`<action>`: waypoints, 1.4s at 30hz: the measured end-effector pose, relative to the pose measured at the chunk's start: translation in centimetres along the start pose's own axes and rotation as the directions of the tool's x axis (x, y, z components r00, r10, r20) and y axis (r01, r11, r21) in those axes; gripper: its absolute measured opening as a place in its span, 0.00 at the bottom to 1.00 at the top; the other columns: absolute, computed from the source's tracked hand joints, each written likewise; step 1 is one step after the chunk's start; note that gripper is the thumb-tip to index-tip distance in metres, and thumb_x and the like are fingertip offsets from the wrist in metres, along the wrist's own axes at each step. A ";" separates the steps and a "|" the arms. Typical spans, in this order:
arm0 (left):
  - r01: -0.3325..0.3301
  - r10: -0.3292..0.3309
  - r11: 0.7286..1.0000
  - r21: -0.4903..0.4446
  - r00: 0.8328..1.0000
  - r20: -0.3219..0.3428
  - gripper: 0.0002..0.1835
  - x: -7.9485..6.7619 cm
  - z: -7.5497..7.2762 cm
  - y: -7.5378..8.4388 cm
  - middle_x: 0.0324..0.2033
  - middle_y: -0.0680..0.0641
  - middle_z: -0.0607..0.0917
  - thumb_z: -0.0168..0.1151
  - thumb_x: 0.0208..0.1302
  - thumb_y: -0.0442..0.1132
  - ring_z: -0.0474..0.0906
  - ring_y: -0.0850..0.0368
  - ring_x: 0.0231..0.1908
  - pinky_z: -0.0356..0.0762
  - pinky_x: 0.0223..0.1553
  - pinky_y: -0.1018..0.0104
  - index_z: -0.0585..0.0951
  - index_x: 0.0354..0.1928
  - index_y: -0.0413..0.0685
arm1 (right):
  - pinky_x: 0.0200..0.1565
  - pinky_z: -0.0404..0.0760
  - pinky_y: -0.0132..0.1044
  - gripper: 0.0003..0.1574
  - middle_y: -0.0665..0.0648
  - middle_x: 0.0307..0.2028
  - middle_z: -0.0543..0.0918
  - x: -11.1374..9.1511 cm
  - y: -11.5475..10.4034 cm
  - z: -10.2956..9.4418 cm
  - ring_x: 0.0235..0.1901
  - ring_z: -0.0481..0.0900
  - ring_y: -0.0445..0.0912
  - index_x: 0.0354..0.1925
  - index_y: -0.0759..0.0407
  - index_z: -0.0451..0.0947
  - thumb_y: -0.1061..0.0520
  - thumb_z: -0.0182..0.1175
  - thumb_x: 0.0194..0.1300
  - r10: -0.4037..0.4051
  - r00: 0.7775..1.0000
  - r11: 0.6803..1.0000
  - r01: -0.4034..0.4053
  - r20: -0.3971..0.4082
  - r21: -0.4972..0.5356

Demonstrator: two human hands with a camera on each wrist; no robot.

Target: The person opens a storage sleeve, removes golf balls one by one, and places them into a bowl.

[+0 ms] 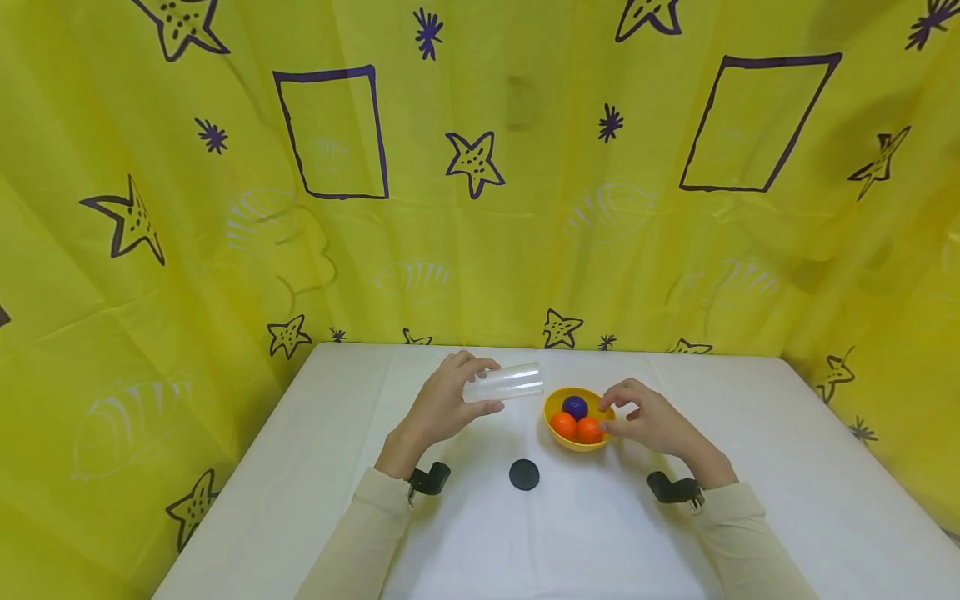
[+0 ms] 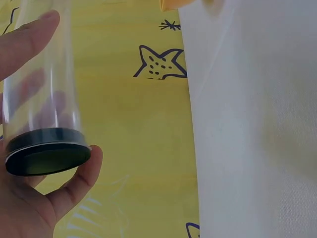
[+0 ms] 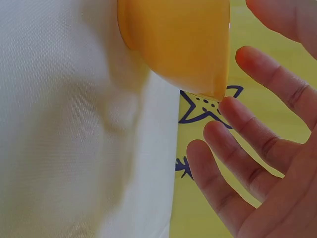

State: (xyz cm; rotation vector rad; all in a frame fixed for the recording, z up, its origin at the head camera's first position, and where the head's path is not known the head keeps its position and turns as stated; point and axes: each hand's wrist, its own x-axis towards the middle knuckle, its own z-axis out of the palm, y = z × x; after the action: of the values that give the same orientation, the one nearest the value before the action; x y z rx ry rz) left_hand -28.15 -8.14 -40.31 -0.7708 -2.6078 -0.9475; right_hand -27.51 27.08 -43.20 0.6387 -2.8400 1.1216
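Note:
My left hand grips a clear plastic tube, tilted nearly level above the table. In the left wrist view a black cap closes the tube's near end; its walls look see-through, with nothing visible inside. To the right, a yellow bowl holds a purple ball, an orange ball and a second orange ball. My right hand reaches over the bowl's right rim, fingers spread and slightly bent. Whether its fingertips touch a ball cannot be told.
A black round lid lies flat on the white table, in front of the bowl. A yellow curtain with drawn stars hangs behind the table and at both sides.

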 end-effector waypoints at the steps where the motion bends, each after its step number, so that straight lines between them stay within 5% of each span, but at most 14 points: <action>1: 0.000 0.000 1.000 0.001 1.000 0.001 0.28 0.0 0.0 0.0 0.50 0.48 0.82 0.78 0.58 0.49 0.77 0.49 0.51 0.77 0.47 0.58 0.81 0.59 0.54 | 0.52 0.81 0.54 0.13 0.60 0.51 0.80 0.0 0.0 0.0 0.52 0.75 0.60 0.43 0.56 0.82 0.53 0.72 0.62 -0.003 1.000 1.000 0.003 -0.004 -0.004; 12: 0.005 -0.005 0.999 -0.041 1.000 0.007 0.30 -0.1 0.1 -0.2 0.45 0.52 0.85 0.78 0.57 0.50 0.80 0.57 0.45 0.80 0.43 0.66 0.80 0.60 0.52 | 0.51 0.82 0.48 0.12 0.58 0.49 0.82 0.0 -0.5 -0.2 0.51 0.78 0.57 0.45 0.57 0.83 0.53 0.68 0.67 0.007 1.000 0.999 -0.008 -0.016 -0.038; 22: 0.061 -0.055 0.992 -0.113 0.997 0.053 0.32 0.0 0.4 -0.1 0.49 0.44 0.86 0.75 0.61 0.46 0.84 0.50 0.48 0.84 0.45 0.62 0.73 0.64 0.49 | 0.48 0.81 0.36 0.12 0.55 0.47 0.85 -0.1 -1.1 -0.8 0.46 0.81 0.49 0.48 0.58 0.83 0.54 0.66 0.70 0.048 0.999 0.998 -0.049 -0.026 -0.049; 30: 0.058 -0.052 0.992 -0.116 0.997 0.053 0.30 -0.1 0.8 -0.5 0.51 0.42 0.86 0.73 0.63 0.44 0.83 0.46 0.50 0.82 0.49 0.52 0.74 0.64 0.45 | 0.48 0.81 0.38 0.10 0.54 0.45 0.86 -0.3 -1.6 -1.6 0.44 0.80 0.47 0.48 0.58 0.83 0.56 0.65 0.71 0.046 0.998 0.996 -0.049 -0.043 -0.076; 36: 0.103 -0.094 0.987 -0.124 0.993 0.074 0.27 -0.2 1.5 -0.8 0.53 0.45 0.86 0.73 0.62 0.44 0.81 0.50 0.46 0.79 0.47 0.54 0.74 0.60 0.49 | 0.47 0.81 0.36 0.11 0.54 0.45 0.86 -0.6 -1.4 -2.2 0.44 0.81 0.47 0.48 0.60 0.83 0.56 0.65 0.70 0.037 0.996 0.994 -0.045 -0.079 -0.102; 42: 0.139 -0.123 0.978 -0.154 0.987 0.108 0.25 -0.2 2.3 -1.0 0.55 0.42 0.86 0.73 0.61 0.43 0.81 0.52 0.44 0.80 0.45 0.58 0.73 0.56 0.48 | 0.50 0.82 0.46 0.11 0.59 0.47 0.85 -0.9 -1.0 -2.7 0.46 0.82 0.52 0.48 0.60 0.82 0.56 0.64 0.70 0.044 0.991 0.987 -0.063 -0.126 -0.145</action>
State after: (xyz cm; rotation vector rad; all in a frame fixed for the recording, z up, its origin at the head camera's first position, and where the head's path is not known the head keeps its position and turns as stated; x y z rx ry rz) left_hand -28.65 -7.38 -42.62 -0.7074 -2.7206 -1.1996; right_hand -26.69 28.51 -40.74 0.4699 -2.8163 0.9099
